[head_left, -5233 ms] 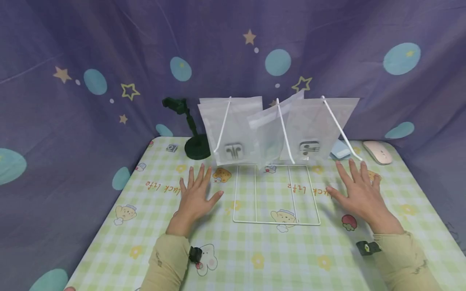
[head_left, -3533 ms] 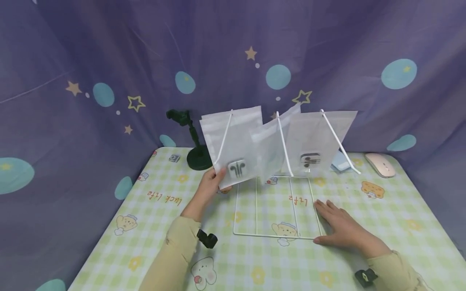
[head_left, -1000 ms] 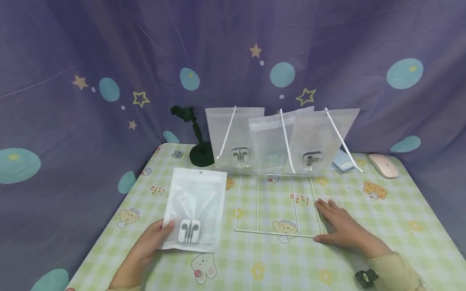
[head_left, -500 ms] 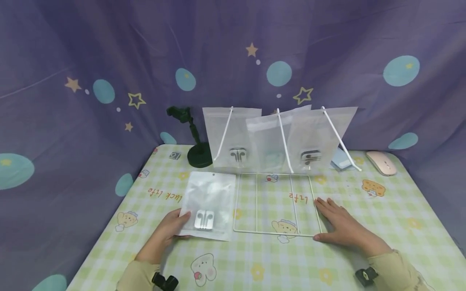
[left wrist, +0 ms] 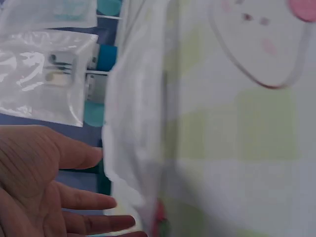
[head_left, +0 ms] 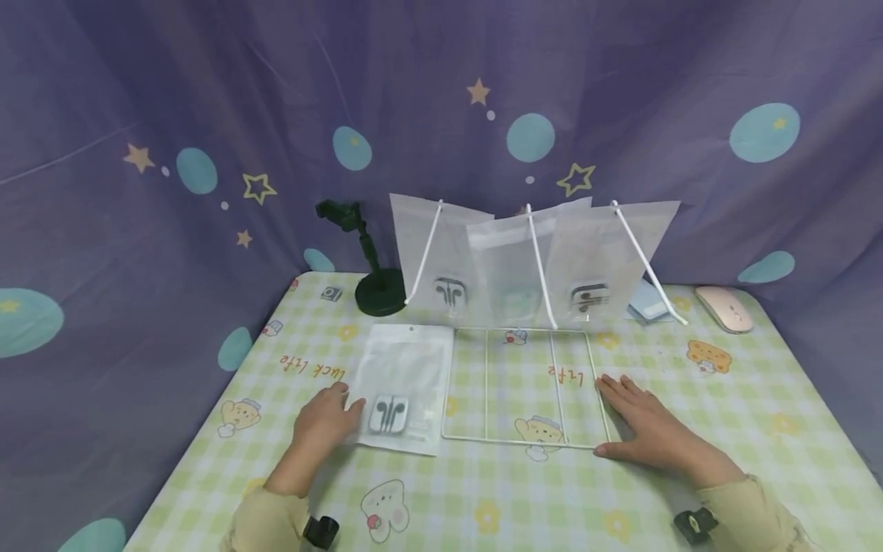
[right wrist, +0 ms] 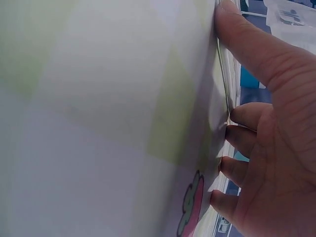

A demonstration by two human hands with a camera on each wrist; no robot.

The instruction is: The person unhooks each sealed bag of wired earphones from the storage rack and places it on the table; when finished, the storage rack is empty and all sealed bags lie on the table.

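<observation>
A white zip bag (head_left: 407, 360) with a set of wired earphones (head_left: 388, 415) inside lies flat on the table, left of the white wire rack (head_left: 497, 441). My left hand (head_left: 324, 422) is at the bag's left edge, thumb and fingers apart; the left wrist view shows the hand (left wrist: 49, 187) loosely spread, gripping nothing. My right hand (head_left: 645, 433) rests by the right front corner of the rack's base, fingers extended, fingertips at the wire. On the rack's hooks hang a left bag (head_left: 414, 238) and a right bag (head_left: 607, 238) with earphones, and a middle bag (head_left: 507, 261) with unclear contents.
Behind the rack on the left stands a black stand (head_left: 379, 295). A light blue item (head_left: 647, 300) lies behind the right hook, and a pink mouse (head_left: 724, 309) at the far right corner. The hooks (head_left: 651, 268) slant forward over the base. A patterned curtain (head_left: 441, 100) hangs behind.
My left hand took the front bag off the left hook, brought it down left of the rack, and has let it go there. My right hand came to the rack's base and stays still.
</observation>
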